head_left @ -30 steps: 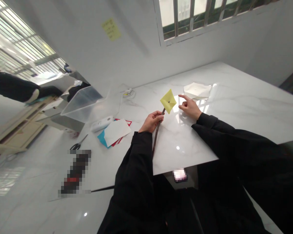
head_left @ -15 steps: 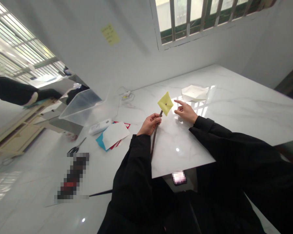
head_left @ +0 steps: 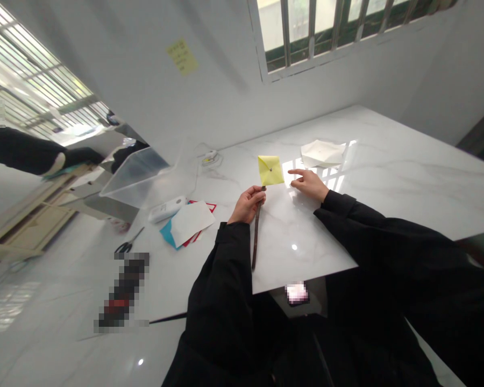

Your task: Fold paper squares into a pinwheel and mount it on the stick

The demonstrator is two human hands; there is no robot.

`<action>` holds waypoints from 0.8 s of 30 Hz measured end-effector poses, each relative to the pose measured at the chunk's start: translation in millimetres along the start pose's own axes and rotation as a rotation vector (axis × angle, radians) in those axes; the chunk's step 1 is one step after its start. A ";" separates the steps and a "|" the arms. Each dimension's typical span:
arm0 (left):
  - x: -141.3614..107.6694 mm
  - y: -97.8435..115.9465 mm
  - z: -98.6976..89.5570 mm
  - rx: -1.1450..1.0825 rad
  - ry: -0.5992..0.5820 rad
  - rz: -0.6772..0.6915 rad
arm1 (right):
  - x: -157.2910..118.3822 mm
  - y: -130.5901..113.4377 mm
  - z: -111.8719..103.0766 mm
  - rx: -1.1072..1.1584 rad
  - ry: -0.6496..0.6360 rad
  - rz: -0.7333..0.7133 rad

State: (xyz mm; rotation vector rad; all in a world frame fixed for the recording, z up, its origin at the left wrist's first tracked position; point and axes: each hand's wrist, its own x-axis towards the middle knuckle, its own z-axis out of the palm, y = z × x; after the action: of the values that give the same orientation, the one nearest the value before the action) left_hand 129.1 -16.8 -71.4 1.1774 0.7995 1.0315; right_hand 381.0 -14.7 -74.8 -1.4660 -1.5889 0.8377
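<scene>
Two bare hands at work over the marble-patterned table: left hand pinches a brown stick near its top; right hand holds nothing, index finger extended, the others curled. The yellow paper pinwheel sits at the stick's upper end, above the left hand, a dark fastener at its centre. Right fingertip is just beside its right edge, seemingly not touching. Judgement: for a flick, brush only the outer edge, lightly; keep the stick steady and the left fingers below the sweep of the paper; if it binds, the fastener is probably too tight. Writing: the yellow sticky note on the wall carries rows of dark marks, too small to read; the white device beside the stacked papers shows faint print, illegible. No brand readable.
</scene>
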 end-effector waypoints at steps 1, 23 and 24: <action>0.1 -0.1 0.1 -0.002 0.003 0.001 | -0.8 -1.4 -1.0 0.039 -0.087 -0.004; 3.2 -4.6 -1.3 -0.023 0.014 0.011 | -9.1 -15.9 5.4 0.258 -0.189 0.193; 3.4 -4.9 -1.5 -0.021 0.011 0.012 | -11.1 -17.9 6.4 0.311 -0.242 0.201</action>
State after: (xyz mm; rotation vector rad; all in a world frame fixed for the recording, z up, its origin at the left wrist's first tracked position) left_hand 130.0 -13.5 -76.4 1.1605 0.7891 1.0550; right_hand 367.1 -27.3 -63.3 -1.3506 -1.4152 1.3575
